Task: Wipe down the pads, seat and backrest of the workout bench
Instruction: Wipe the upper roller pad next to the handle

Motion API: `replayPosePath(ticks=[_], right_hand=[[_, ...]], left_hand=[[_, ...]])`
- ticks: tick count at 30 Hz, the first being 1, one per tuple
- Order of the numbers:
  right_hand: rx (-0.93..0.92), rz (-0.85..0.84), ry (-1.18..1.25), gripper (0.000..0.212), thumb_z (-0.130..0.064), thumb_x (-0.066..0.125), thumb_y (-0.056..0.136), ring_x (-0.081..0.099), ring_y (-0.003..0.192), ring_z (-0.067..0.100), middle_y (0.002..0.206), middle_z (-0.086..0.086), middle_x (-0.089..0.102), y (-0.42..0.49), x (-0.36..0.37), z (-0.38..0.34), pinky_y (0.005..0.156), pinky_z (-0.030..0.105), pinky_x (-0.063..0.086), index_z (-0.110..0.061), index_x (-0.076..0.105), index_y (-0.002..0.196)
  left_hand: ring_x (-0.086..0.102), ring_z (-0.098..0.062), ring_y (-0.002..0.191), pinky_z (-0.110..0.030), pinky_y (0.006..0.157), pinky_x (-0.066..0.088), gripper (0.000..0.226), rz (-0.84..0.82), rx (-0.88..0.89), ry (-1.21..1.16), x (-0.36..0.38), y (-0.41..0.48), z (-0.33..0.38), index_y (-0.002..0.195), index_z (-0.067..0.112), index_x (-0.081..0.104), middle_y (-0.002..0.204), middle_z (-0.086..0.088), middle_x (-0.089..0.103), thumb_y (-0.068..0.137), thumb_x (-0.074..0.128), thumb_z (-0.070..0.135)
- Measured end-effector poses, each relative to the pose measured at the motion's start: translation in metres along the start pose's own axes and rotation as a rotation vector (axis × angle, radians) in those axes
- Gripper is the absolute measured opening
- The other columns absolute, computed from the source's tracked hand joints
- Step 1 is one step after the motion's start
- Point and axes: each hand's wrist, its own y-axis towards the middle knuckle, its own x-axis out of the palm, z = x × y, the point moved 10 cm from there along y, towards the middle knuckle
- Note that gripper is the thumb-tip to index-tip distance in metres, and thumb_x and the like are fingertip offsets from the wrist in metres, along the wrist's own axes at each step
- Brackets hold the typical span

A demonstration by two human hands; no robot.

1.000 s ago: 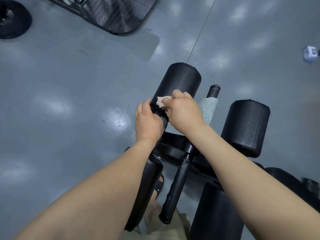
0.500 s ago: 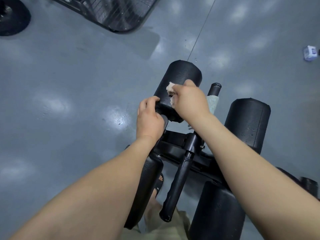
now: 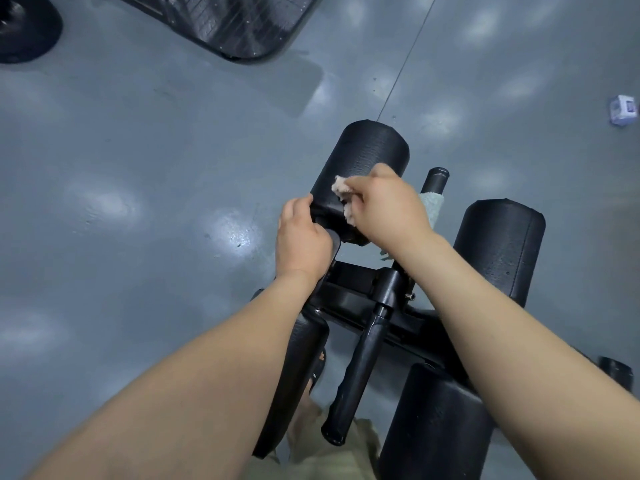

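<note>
While the left hand (image 3: 301, 237) is gripping the near end of the roller pad (image 3: 363, 157), fingers curled over its edge, the right hand (image 3: 388, 209) is pinching a pinkish cloth (image 3: 341, 188) against the pad's side. The pad is reaching toward one o'clock from the left hand; a second pad (image 3: 498, 244) is sitting at three o'clock.

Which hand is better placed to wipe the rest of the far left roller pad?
Right. The right hand pinches the pink cloth against the far left roller pad. The left hand grips the pad's near end and holds no cloth.
</note>
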Motion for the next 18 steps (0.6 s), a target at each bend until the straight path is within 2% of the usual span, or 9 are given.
replayPosePath(ticks=[2,4,6,9,13,18], right_hand=[[-0.012,-0.01,-0.01,0.033,-0.016,0.051,0.092,0.055,0.081,0.028,0.097,0.0,0.046,0.006,0.003,-0.001,0.064,0.033,0.05,-0.035,0.071,0.11],[-0.078,-0.043,-0.022,0.032,-0.013,0.052,0.089,0.052,0.088,0.029,0.094,-0.003,0.041,0.004,0.011,-0.009,0.064,0.031,0.046,-0.034,0.069,0.105],[-0.139,-0.066,-0.017,0.029,-0.013,0.053,0.088,0.05,0.091,0.026,0.092,-0.005,0.04,-0.003,0.018,-0.017,0.064,0.03,0.042,-0.034,0.07,0.1],[-0.179,-0.105,-0.025,0.032,-0.017,0.053,0.091,0.046,0.091,0.021,0.094,-0.005,0.043,-0.01,0.022,-0.021,0.064,0.028,0.036,-0.037,0.072,0.106],[-0.105,-0.022,-0.031,0.037,-0.018,0.054,0.092,0.05,0.094,0.026,0.097,-0.002,0.043,0.002,0.012,-0.009,0.063,0.029,0.038,-0.038,0.07,0.119],[-0.198,-0.083,-0.047,0.035,-0.017,0.054,0.091,0.049,0.094,0.024,0.096,-0.003,0.045,-0.001,0.018,-0.018,0.066,0.032,0.046,-0.037,0.072,0.113]], left_hand=[[0.046,-0.019,0.128,-0.018,0.099,0.031,0.057,0.003,0.015,0.0,0.0,0.0,0.001,0.138,0.016,0.052,0.141,0.001,0.046,0.086,0.037,-0.002],[0.047,-0.018,0.127,-0.017,0.097,0.031,0.056,0.002,0.02,0.002,0.0,0.0,0.0,0.137,0.016,0.052,0.14,0.002,0.046,0.086,0.038,-0.002],[0.048,-0.019,0.123,-0.019,0.095,0.034,0.055,0.004,0.016,-0.003,0.0,0.0,0.0,0.135,0.015,0.054,0.139,0.001,0.047,0.085,0.039,-0.001],[0.049,-0.021,0.122,-0.021,0.095,0.035,0.053,0.007,0.025,-0.015,0.0,0.0,0.0,0.134,0.013,0.055,0.137,-0.001,0.048,0.084,0.04,-0.001],[0.048,-0.02,0.124,-0.02,0.096,0.035,0.054,0.006,0.055,-0.001,-0.001,0.001,0.002,0.133,0.013,0.055,0.135,0.0,0.048,0.084,0.039,-0.003],[0.048,-0.022,0.122,-0.02,0.09,0.034,0.052,0.015,0.05,0.01,-0.002,0.001,0.003,0.13,0.012,0.056,0.132,-0.001,0.049,0.082,0.041,-0.002]])
